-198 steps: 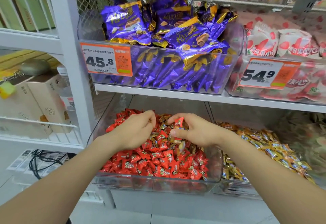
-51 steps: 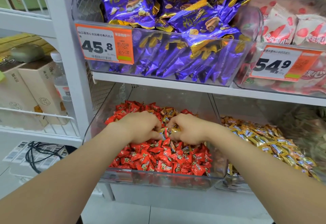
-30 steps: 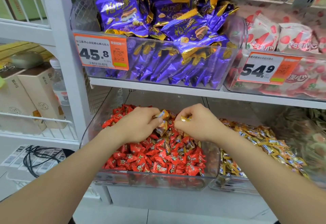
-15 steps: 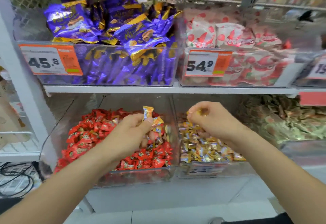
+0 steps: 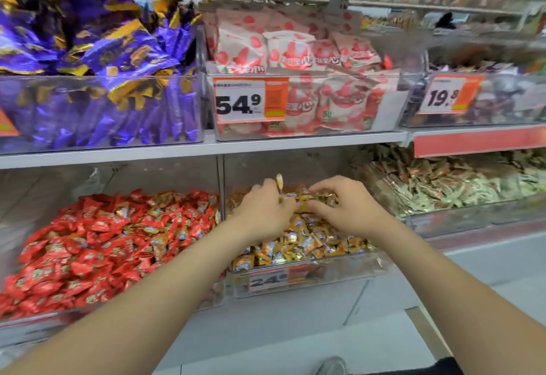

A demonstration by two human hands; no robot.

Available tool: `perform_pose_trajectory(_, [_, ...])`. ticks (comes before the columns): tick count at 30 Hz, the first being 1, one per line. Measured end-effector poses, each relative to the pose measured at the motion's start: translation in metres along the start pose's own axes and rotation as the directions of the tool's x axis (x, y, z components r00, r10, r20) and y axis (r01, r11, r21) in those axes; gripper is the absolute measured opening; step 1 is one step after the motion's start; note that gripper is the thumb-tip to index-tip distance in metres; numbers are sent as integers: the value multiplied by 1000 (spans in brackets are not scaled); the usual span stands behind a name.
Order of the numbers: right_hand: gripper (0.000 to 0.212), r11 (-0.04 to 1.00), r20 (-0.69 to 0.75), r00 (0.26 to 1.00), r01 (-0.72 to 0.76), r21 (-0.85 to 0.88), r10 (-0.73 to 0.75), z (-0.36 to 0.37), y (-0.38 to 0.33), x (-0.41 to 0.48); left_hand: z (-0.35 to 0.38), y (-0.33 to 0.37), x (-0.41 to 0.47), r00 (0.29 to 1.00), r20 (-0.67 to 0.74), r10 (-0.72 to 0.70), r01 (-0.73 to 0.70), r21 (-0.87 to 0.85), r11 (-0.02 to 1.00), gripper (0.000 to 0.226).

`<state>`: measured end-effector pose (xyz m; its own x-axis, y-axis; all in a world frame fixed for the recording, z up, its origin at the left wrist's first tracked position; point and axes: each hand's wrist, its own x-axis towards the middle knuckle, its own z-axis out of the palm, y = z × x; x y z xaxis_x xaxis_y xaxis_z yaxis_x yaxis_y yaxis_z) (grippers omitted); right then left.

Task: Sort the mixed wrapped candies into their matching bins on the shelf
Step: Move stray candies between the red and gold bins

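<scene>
Right now both hands hang over the clear bin (image 5: 354,268) w/ the gold candies (image 5: 310,241), lower shelf level, just right of the divider. My left hand (image 5: 263,212) is knuckles-up, fingers curled, pinching one gold candy (image 5: 279,181) at the fingertips. Its wrapper end sticks up above the hand, over the back part of the heap. My right hand (image 5: 351,206) sits just beside it, nearly touching, fingers bent down onto the top of the gold heap. Can't tell whether it pinches a piece or only rests there, the tips are lost in the wrappers. Price tag (image 5: 267,280) on the bin front reads 24-something, blurred. Next bin to the left holds the red candies (image 5: 97,244), w/ a few gold-ish wrappers mixed in near the top. To the right, a bin of greenish-brown sweets (image 5: 443,185). Shelf board (image 5: 147,151) above carries purple packets (image 5: 118,49), then white packs w/ red strawberries (image 5: 266,49) behind a 54.9 tag (image 5: 239,102), then a bin w/ a 19.8 tag (image 5: 443,96), contents too blurred to name. Bottom edge: toe of a shoe (image 5: 332,367) on the floor.
</scene>
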<state>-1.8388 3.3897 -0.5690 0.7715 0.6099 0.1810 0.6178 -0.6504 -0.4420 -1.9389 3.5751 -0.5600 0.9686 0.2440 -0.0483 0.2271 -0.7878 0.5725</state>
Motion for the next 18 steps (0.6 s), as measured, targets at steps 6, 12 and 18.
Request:
perform_pose_trajectory(6, [52, 988, 21, 988, -152, 36, 152, -4, 6, -3, 27, -18, -4, 962, 256, 93, -190, 386, 903, 72])
perform_pose_trajectory(12, [26, 993, 55, 998, -30, 111, 24, -20, -56, -15, -16, -43, -66, 761, -87, 643, -526, 500, 689, 25])
perform_pose_trajectory(18, [28, 943, 110, 937, 323, 81, -330, 3, -162, -35, -78, -139, -88, 897, -25, 441, -395, 398, 828, 11])
